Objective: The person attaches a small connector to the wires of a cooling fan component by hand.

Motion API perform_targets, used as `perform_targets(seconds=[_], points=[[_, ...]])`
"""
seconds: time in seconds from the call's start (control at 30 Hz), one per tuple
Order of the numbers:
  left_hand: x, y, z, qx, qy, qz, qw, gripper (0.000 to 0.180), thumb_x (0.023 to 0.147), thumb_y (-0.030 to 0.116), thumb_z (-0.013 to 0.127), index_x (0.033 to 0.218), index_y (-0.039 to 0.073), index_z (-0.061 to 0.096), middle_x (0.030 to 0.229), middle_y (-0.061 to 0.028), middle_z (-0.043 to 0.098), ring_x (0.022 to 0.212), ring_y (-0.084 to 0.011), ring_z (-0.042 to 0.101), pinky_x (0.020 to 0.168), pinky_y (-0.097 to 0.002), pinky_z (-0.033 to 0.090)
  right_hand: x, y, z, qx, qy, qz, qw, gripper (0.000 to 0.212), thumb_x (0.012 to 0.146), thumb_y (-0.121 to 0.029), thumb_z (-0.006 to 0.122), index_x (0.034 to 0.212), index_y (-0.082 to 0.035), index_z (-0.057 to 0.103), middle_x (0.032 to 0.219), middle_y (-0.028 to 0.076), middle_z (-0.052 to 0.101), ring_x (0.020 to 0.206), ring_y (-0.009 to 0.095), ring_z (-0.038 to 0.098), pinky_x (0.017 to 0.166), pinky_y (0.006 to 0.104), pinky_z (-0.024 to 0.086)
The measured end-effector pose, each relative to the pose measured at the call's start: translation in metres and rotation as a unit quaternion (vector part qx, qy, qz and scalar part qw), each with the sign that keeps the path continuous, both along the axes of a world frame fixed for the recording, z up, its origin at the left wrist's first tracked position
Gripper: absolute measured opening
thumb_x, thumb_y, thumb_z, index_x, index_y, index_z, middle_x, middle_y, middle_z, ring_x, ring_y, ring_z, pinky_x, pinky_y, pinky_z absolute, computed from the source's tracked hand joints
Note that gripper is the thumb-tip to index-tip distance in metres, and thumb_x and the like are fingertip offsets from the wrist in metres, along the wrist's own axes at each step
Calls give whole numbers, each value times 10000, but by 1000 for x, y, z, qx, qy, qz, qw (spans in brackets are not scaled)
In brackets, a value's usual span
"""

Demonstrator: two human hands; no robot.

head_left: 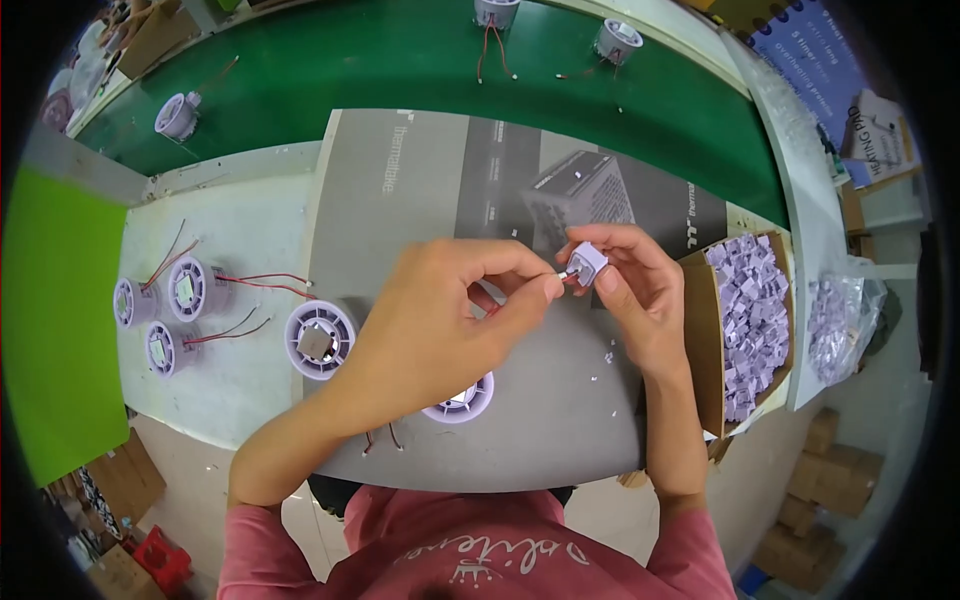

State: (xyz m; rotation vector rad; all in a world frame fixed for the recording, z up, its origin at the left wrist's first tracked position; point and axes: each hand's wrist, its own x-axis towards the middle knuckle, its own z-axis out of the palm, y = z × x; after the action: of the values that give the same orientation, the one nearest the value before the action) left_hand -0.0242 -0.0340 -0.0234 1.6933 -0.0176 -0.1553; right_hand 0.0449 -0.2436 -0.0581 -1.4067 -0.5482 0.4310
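My right hand (pixel 648 300) holds a small lavender plastic block (pixel 590 260) between thumb and fingers, over the grey cardboard sheet (pixel 560 400). At the block's near side, my left hand (pixel 450 305) pinches a thin wire end (pixel 566 273); whether it sits inside the block I cannot tell. Below my left hand lies a round lavender housing (pixel 484 398), partly hidden by the hand and wrist. Another round housing (pixel 321 340), with a square metallic piece in its middle, stands left of my left wrist.
Several round housings with red and black wires (pixel 190 288) stand on the white tabletop at left. A cardboard box (pixel 706 350) full of lavender blocks is at right, near a plastic bag (pixel 845 325). Along the back, a green belt (pixel 380 75) carries more housings (pixel 617 42).
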Motion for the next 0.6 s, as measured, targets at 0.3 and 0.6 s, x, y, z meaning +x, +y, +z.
perform_targets(seconds=[0.3,0.6], points=[[-4,-6,-1,20,-16,30,999,143,913,104,684,984,-18,709,846,-65,728,777,-99,651,711,-254,494,-3,-2,2,12,-6,19,1000,333,906,-30,682,1216,73,617,1068,116,683,947,127,630,852,269,493],[1,-1,-1,-113,120,-20,986,165,931,116,679,987,-36,653,843,-92,736,813,-77,621,778,-239,478,-11,3,-2,46,-95,-15,994,334,840,70,693,1170,61,640,1183,173,669,960,179,639,882,305,505]])
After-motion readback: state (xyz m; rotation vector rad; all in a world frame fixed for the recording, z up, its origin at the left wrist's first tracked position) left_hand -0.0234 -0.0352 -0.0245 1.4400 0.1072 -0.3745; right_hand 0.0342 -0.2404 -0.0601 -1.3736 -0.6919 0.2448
